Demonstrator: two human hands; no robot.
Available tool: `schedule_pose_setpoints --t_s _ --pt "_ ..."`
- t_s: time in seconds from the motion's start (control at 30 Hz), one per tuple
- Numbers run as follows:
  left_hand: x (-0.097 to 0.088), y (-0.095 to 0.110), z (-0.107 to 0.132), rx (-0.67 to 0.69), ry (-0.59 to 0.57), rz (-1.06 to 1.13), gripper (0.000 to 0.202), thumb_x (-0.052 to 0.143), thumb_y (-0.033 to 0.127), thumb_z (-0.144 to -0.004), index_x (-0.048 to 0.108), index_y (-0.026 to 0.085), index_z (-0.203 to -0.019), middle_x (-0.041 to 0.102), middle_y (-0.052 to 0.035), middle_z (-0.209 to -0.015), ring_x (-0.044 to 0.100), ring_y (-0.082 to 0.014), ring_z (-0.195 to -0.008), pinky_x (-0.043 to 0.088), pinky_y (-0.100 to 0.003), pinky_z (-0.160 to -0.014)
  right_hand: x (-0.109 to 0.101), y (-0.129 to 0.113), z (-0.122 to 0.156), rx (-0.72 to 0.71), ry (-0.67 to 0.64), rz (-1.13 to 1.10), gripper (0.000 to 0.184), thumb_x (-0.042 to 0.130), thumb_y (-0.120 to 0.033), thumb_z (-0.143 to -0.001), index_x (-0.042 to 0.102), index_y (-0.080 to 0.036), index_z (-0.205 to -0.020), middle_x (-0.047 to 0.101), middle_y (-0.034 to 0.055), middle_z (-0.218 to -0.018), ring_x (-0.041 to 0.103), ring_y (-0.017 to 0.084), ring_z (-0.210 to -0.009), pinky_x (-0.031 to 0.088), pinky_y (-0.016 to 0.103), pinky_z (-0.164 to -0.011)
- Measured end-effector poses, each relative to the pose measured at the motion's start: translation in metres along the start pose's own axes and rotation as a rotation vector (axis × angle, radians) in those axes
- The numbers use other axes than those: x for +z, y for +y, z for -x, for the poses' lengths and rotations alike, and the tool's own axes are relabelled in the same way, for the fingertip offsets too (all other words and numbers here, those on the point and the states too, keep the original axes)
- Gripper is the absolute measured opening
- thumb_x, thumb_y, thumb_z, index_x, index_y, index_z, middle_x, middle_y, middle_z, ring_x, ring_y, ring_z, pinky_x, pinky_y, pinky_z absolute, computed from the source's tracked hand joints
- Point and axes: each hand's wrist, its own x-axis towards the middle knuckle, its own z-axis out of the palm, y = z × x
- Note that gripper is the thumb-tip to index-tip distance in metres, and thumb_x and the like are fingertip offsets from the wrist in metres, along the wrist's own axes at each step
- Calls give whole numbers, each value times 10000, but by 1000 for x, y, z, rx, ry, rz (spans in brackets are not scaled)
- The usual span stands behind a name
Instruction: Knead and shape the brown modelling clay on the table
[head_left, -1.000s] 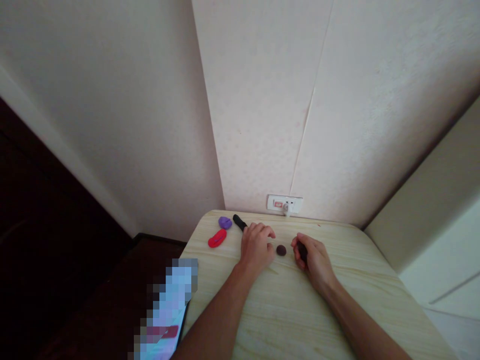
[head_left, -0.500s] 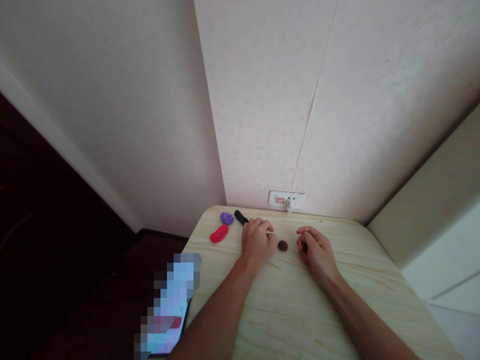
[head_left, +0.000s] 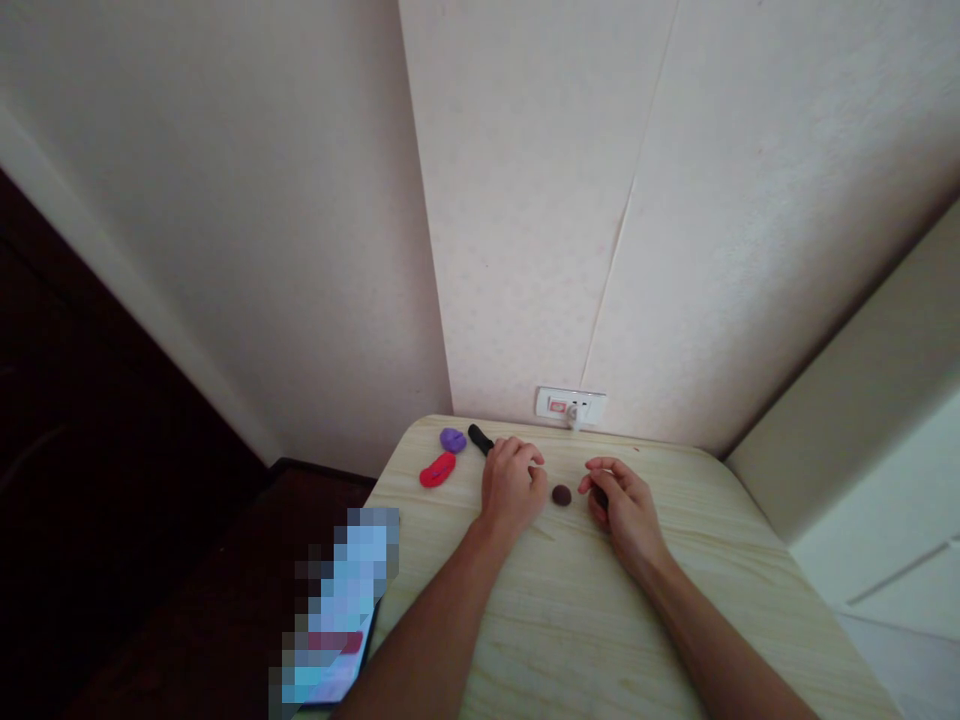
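My left hand (head_left: pixel 510 483) rests on the light wooden table (head_left: pixel 570 600) with its fingers curled under; whether anything is in them is hidden. A small dark brown clay ball (head_left: pixel 562 495) lies between my two hands, touching neither. My right hand (head_left: pixel 621 498) is curled around a dark lump (head_left: pixel 600 495) that shows only partly under its fingers. A black clay roll (head_left: pixel 480 440) lies just behind my left hand. Further left lie a purple clay lump (head_left: pixel 452 439) and a red clay piece (head_left: pixel 437 469).
A phone (head_left: pixel 337 620) with a lit, blurred screen sticks out over the table's left front edge. A wall socket (head_left: pixel 570 405) with a plug sits just behind the table. Pale walls meet in a corner behind. Dark floor lies to the left.
My left fingers have curled in tighter. My right hand has shifted slightly left, closer to the brown ball. The view has moved a little.
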Motion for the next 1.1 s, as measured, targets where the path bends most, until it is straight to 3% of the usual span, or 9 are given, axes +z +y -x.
schedule_pose_setpoints --t_s 0.23,0.37,0.67,0.83,0.97,1.1 --pt "0 1 0 15 23 13 198 548 35 -779 659 196 -802 667 -68 -883 601 -263 -961 487 -409 -937 1 0 2 13 -9 29 371 778 -527 -786 639 -203 -900 604 -37 -555 376 62 -372 193 181 -365" --pt "-1 2 0 29 36 17 180 552 49 -811 656 196 -803 668 -65 -878 599 -259 -956 487 -404 -929 2 -1 3 19 -7 27 355 795 -515 -775 673 -186 -825 546 -41 -551 390 67 -406 220 187 -377" --pt "2 2 2 45 64 42 169 566 57 -819 648 202 -794 657 -55 -861 596 -243 -941 490 -382 -910 -4 0 -4 30 -18 -109 215 701 -383 -693 711 -205 -814 687 28 -733 585 148 -558 459 265 -501" --pt "4 0 2 57 51 35 157 571 62 -811 653 197 -807 658 -61 -872 590 -249 -950 491 -387 -905 -7 4 -3 -14 24 -25 350 814 -507 -752 734 -202 -905 741 56 -867 656 174 -650 502 295 -611" --pt "4 1 2 79 57 41 152 568 67 -822 657 191 -814 657 -66 -872 586 -250 -951 490 -392 -919 -6 1 -1 -66 62 97 404 867 -543 -733 717 -184 -841 666 17 -689 581 145 -606 453 265 -580" --pt "3 4 2 105 64 67 149 559 74 -834 648 191 -812 660 -66 -868 586 -251 -947 487 -393 -903 -2 -2 3 -69 84 106 463 807 -587 -780 567 -205 -674 454 -65 -507 364 89 -461 271 236 -438"
